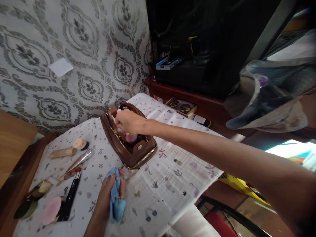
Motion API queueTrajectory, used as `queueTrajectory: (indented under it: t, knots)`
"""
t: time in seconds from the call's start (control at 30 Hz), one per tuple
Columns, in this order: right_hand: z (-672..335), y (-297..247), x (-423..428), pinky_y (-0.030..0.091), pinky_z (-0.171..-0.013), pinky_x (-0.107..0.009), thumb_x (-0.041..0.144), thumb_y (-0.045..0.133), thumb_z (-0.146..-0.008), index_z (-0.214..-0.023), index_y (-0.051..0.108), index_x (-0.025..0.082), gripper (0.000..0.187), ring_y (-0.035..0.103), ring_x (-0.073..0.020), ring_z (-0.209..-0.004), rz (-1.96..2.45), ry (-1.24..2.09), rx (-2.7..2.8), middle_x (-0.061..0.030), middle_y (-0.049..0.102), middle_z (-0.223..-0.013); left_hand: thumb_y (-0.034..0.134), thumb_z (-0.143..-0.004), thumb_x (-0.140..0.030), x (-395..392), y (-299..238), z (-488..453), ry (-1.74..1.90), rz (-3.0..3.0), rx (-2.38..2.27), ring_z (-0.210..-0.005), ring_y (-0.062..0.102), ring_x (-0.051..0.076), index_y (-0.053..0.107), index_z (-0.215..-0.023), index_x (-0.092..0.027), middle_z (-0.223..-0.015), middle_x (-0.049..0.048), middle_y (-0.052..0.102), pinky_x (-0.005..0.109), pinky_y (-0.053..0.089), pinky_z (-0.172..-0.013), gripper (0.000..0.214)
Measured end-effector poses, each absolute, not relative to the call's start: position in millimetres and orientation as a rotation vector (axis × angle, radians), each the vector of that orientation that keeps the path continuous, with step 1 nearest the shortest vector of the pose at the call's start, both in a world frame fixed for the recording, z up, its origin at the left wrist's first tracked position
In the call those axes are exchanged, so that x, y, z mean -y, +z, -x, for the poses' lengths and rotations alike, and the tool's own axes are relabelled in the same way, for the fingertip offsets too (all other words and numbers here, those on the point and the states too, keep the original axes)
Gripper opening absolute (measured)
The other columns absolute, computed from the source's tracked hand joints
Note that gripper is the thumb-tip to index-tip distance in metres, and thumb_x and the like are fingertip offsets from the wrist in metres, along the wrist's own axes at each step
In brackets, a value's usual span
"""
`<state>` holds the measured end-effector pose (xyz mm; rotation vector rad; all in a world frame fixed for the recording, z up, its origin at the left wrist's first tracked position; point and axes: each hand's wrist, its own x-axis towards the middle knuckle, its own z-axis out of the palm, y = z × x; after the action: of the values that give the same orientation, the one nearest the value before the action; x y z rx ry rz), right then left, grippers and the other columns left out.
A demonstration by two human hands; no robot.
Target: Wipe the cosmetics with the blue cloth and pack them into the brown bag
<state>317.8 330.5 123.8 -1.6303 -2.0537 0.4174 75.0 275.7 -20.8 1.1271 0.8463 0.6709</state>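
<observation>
At the mouth of the open brown leather bag (135,160), your right hand (128,121) curls, its hold unclear. Your left hand (106,189) clutches a crumpled light-blue cloth (116,204).

R hand (129,122) is bare, w/ a rounded back & knuckles; fingertips mostly hidden, so can't tell re nails. R wrist (150,125) is bare too, slim. R forearm (197,140) is bare, long & slender, w/ a smooth outline, narrowest nr the wrist & wider twd the elbow. Far btm-R corner goes v. dark; can't tell if shadow or sleeve edge. L hand (106,191) is bare, w/ thumb & some fingers showing, slim; nail detail too small to tell. L forearm (95,222) is bare, slim, only a short bit in view.
</observation>
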Motion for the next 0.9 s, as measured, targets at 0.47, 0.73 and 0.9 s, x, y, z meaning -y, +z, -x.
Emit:
queueTrajectory:
  t: [0.47, 0.73, 0.9]
  knots:
    - [-321, 28, -223, 0.055, -0.082, -0.035, 0.009, 0.048, -0.096, -0.100, 0.066, 0.012, 0.018, 0.062, -0.0207, -0.094, 1.287, -0.274, 2.075, -0.0108, 0.070, -0.097, 0.060, -0.088, -0.058, -277, -26, -74, 0.676, -1.104, -0.827, -0.042, 0.041, 0.008, 0.059, -0.096, -0.018, -0.052, -0.0045, 0.052, 0.019, 0.026, -0.042, 0.041]
    - [-321, 6, -217, 0.055, -0.100, -0.041, 0.007, 0.049, -0.093, -0.121, 0.063, 0.007, 0.031, 0.061, -0.0250, -0.114, 1.174, -0.274, 1.967, -0.0159, 0.069, -0.117, 0.061, -0.086, -0.061, -276, -17, -79, 0.667, -1.111, -0.857, -0.041, 0.039, 0.008, 0.060, -0.092, -0.019, -0.049, -0.0034, 0.053, 0.019, 0.026, -0.042, 0.043]
    - [-315, 15, -219, 0.058, -0.097, -0.041, 0.007, 0.051, -0.093, -0.118, 0.064, 0.012, 0.029, 0.063, -0.0240, -0.114, 1.103, -0.247, 1.909, -0.0142, 0.070, -0.115, 0.065, -0.082, -0.062, -278, -25, -77, 0.648, -1.112, -0.877, -0.039, 0.041, 0.008, 0.062, -0.091, -0.016, -0.048, -0.0037, 0.052, 0.020, 0.027, -0.041, 0.046]
